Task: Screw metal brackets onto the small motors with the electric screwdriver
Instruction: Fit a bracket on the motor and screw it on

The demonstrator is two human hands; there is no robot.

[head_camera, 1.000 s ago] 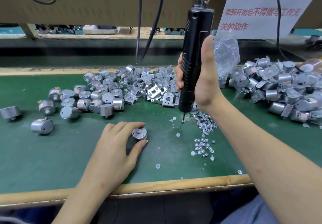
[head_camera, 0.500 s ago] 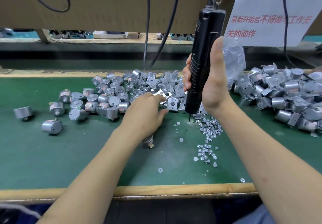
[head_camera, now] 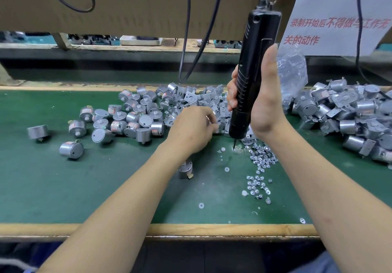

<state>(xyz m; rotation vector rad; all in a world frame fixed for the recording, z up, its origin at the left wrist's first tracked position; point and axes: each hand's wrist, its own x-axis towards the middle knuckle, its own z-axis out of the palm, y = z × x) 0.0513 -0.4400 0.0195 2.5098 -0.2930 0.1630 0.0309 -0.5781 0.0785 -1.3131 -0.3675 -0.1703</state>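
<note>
A black plastic electric screwdriver (head_camera: 252, 77) stands almost upright over the green-matted desk (head_camera: 63, 188), its long axis running top to bottom with the upper end leaning slightly right. Its thin bit points straight down at the mat, just left of a scatter of shiny screws (head_camera: 262, 158). The right hand (head_camera: 265, 103) wraps the ribbed barrel, thumb laid up along the side and fingers curled round the far face. The left hand (head_camera: 191, 130) sits at the near edge of a heap of flat, angular stamped-metal brackets (head_camera: 191, 101), fingers curled in; motion blur hides whether they pinch one.

A second ago that hand gripped a single motor (head_camera: 186, 169) at the near middle of the mat. It has since reached farther out to the brackets, and the small metal cylinder now stands alone beneath the forearm. The screwdriver has kept its upright pose.

Bare round motors (head_camera: 131, 120) lie jumbled at left. Motors already wearing brackets (head_camera: 350, 115) are piled at right. Small white washers (head_camera: 201, 205) dot the mat.
</note>
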